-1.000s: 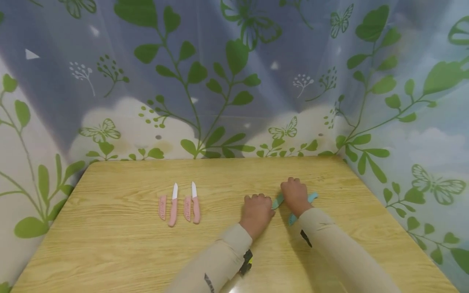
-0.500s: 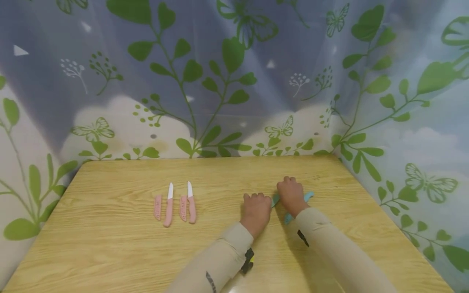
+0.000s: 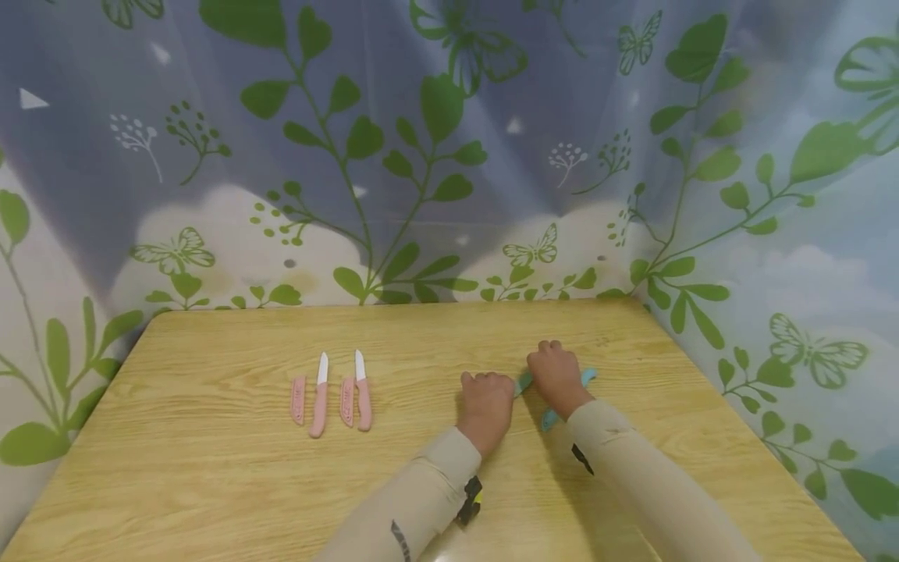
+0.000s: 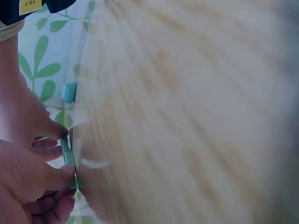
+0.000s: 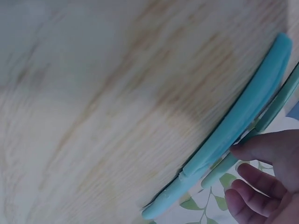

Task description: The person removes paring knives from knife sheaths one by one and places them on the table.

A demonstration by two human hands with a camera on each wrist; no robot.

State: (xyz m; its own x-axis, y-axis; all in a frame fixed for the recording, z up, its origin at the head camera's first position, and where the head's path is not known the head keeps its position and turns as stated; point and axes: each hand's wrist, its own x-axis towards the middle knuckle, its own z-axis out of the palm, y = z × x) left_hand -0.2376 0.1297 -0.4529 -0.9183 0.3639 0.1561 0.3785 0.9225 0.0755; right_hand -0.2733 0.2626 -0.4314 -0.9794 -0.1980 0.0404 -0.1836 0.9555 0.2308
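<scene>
In the head view my left hand rests low over the table, beside one end of a green knife-like piece. My right hand covers the piece's other end. The left wrist view shows my left hand pinching the green piece between thumb and fingers, with the right thumb at its far end. In the right wrist view a turquoise knife, apparently in its cover, lies on the table in front of the green piece, which my right hand pinches.
Two pink-handled knives with white blades lie at the left of the wooden table, each with a pink sheath on its left. A leaf-patterned curtain hangs behind the table.
The whole head view has shifted slightly, so the table and knives appear further left. Both hands keep nearly the same place around the green piece.
</scene>
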